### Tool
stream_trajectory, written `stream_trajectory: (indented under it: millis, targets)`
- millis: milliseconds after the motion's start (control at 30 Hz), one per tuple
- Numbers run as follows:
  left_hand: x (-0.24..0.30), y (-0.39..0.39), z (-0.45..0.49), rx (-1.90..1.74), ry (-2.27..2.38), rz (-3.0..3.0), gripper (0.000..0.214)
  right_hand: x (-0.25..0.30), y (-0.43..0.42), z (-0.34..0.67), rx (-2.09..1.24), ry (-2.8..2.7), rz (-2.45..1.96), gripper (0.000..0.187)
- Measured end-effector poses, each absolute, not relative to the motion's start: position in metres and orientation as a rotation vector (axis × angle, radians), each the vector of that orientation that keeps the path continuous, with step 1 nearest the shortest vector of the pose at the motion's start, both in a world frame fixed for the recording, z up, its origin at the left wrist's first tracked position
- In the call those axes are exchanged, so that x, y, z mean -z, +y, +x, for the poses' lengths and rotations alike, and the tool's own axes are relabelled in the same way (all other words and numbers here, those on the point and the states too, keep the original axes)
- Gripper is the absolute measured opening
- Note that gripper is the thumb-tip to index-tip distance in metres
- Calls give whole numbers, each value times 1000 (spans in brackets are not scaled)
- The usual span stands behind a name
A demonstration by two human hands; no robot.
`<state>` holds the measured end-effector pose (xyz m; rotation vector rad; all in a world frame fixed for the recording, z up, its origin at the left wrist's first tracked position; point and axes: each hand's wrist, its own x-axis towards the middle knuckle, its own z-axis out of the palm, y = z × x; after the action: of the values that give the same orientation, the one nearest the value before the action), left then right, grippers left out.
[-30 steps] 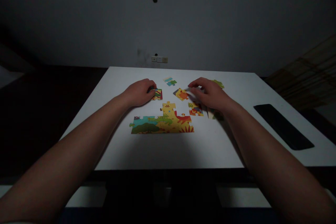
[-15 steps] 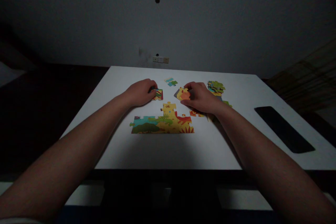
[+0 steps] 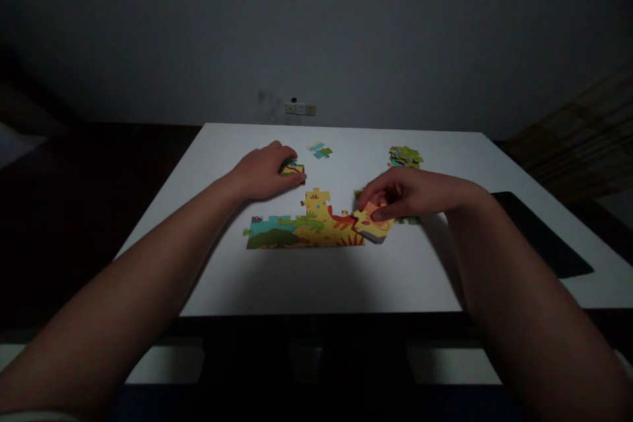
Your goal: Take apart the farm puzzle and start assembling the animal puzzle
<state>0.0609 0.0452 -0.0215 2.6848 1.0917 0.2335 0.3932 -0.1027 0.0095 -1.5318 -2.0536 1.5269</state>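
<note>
Several joined jigsaw pieces form a partial puzzle (image 3: 291, 232) on the table, with a green crocodile and yellow ground. My right hand (image 3: 400, 191) pinches a yellow-and-orange puzzle piece (image 3: 374, 229) with a grey corner, at the right end of that joined strip; whether it is interlocked I cannot tell. Farther back on the left, my left hand (image 3: 267, 171) has its fingers closed around a yellow, red and green puzzle piece (image 3: 295, 169), partly hidden by thumb and fingers. Some other pieces lie partly covered under my right hand.
Behind the hands lies a small blue-and-green piece group (image 3: 320, 150). A heap of green puzzle pieces (image 3: 406, 155) sits at the back right. A flat black object (image 3: 544, 237) rests on the right side of the white table (image 3: 316, 287). A wall with sockets (image 3: 301, 109) stands behind.
My right hand has brought its piece nearer and to the right, turning it, down to the strip's right end. My left hand stays nearly in place with its piece.
</note>
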Motion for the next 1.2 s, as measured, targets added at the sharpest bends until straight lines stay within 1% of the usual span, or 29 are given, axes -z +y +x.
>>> stream_trajectory:
  millis: [100,200,267,333,433,600,667,967,1067,1200]
  targets:
    - [15,39,63,-354,946,2692,74,-11,-102,391,-1479,-2148,-1558,51]
    - [15,33,67,-339,647,2674,74,-12,-102,388,-1432,-2156,-1572,54]
    - [18,28,71,-272,500,2679,74,-11,-102,388,-1429,-2148,-1563,49]
    - [22,24,74,-201,432,2703,74,-9,-102,390,-1424,-2172,-1546,40]
    - [27,21,77,-116,407,2719,72,-6,-100,391,-1379,-2229,-1549,35]
    - [27,23,76,-108,392,2686,67,-5,-100,385,-1357,-2159,-1588,44]
    - [27,25,76,-121,385,2674,66,-5,-101,384,-1319,-2158,-1605,44]
    - [28,26,76,-113,391,2640,61,-6,-99,382,-1232,-2241,-1755,31]
    - [24,26,74,-101,407,2635,57,-10,-101,375,-1129,-2263,-1837,30]
    - [20,26,73,-78,427,2616,54,-12,-102,367,-954,-2310,-1827,33]
